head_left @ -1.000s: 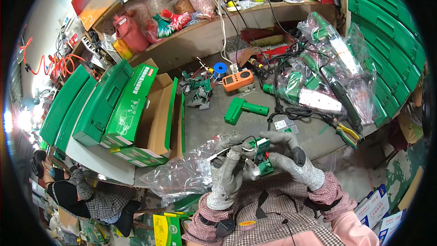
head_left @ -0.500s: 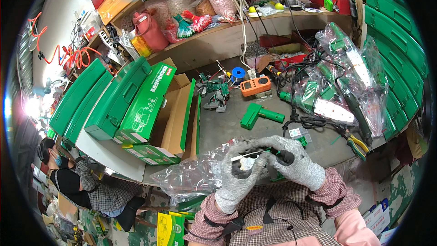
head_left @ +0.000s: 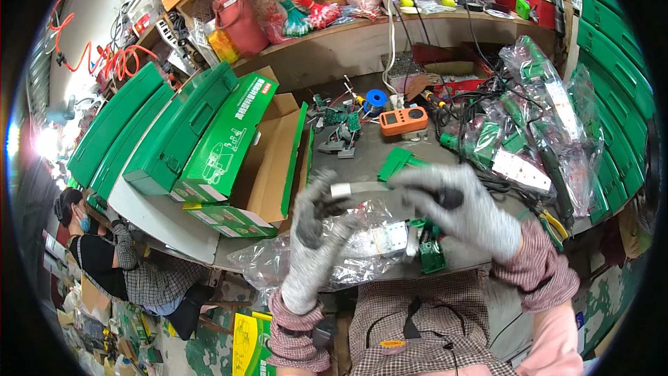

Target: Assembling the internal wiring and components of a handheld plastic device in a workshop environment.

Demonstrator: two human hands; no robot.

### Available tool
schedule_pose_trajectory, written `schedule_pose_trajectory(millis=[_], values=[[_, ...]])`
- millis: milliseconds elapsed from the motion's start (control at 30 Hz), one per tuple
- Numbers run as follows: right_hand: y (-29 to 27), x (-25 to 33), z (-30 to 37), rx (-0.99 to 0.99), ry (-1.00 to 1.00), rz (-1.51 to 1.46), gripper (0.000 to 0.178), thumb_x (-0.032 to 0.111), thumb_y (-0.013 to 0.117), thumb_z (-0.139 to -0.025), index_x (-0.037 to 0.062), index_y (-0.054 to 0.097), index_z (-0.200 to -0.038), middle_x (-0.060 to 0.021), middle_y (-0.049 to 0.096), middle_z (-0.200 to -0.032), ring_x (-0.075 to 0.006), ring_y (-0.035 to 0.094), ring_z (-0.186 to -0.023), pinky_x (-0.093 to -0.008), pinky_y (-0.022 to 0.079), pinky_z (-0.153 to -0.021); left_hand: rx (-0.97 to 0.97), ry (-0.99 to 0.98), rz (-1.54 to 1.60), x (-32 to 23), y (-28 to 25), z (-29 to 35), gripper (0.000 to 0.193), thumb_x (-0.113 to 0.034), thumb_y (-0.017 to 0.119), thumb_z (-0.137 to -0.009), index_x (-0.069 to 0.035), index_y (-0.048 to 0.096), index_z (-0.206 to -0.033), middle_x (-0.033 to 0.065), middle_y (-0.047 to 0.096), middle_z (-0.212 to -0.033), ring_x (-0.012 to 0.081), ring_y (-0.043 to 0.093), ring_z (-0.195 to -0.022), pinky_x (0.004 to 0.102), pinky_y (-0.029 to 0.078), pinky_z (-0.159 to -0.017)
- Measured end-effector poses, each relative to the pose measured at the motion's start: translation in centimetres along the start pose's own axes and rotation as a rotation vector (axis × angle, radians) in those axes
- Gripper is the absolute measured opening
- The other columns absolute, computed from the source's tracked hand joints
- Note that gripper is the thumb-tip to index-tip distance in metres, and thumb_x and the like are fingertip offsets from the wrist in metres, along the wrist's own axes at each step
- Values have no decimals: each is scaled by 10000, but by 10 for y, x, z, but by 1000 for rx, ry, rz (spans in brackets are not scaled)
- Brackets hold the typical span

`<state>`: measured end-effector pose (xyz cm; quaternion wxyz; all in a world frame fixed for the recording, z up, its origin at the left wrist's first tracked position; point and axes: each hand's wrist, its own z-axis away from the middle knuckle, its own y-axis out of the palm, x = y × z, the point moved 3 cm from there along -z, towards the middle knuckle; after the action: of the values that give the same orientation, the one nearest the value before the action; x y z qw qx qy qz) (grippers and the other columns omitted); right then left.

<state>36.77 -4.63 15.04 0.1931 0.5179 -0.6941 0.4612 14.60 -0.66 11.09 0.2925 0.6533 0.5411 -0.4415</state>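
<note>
My left hand, in a grey glove with dark finger patches, is raised over the front of the bench, fingers and thumb apart. A thin pale strip with a white end spans the gap between my hands. Its white end lies by my left fingers; the other end meets the fingertips of my right hand, gloved alike and blurred. Below them lies a white plate with a green housing at its right end. Behind my right fingers a green tool body is partly hidden.
A clear plastic bag lies at the front edge. Open green cartons stand left, an orange meter and blue spool behind. Bagged parts, cables and pliers fill the right. A person sits far left.
My hands have moved apart and upward, with the strip between them. The white plate and green housing, formerly covered by my hands, now show on the bench. The view has shifted slightly.
</note>
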Motion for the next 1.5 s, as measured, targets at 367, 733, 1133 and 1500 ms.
schedule_pose_trajectory(millis=[367,733,1133,1500], values=[[89,-155,-158,428,429,-292,157,84,636,-928,-11,637,-1053,-67,710,-830,-109,654,-677,-270,549,-598,496,80,-833,130,-7,52,688,-484,769,-816,-71,579,-1332,153,534,-1349,378,473,-1285,497,366,-1117],[161,-171,-202,305,22,509,344,377,673,-894,52,723,-992,-219,698,-1049,-365,683,-998,-491,548,-886,597,-135,-833,135,-21,55,691,-538,682,-873,-119,530,-1401,142,515,-1356,362,458,-1310,550,341,-1100],[106,-298,-282,62,538,565,355,291,721,-802,12,724,-1022,-225,735,-1001,-354,733,-942,-427,586,-807,678,-7,-762,133,4,36,733,-576,646,-897,-74,500,-1411,107,459,-1446,352,404,-1361,516,337,-1141],[42,-88,-173,572,238,395,432,323,688,-847,44,673,-1177,-176,719,-974,-306,689,-834,-407,542,-815,163,489,-1127,6,-21,-44,706,-31,670,-744,-79,521,-1432,178,401,-1555,413,290,-1469,571,232,-1184]])
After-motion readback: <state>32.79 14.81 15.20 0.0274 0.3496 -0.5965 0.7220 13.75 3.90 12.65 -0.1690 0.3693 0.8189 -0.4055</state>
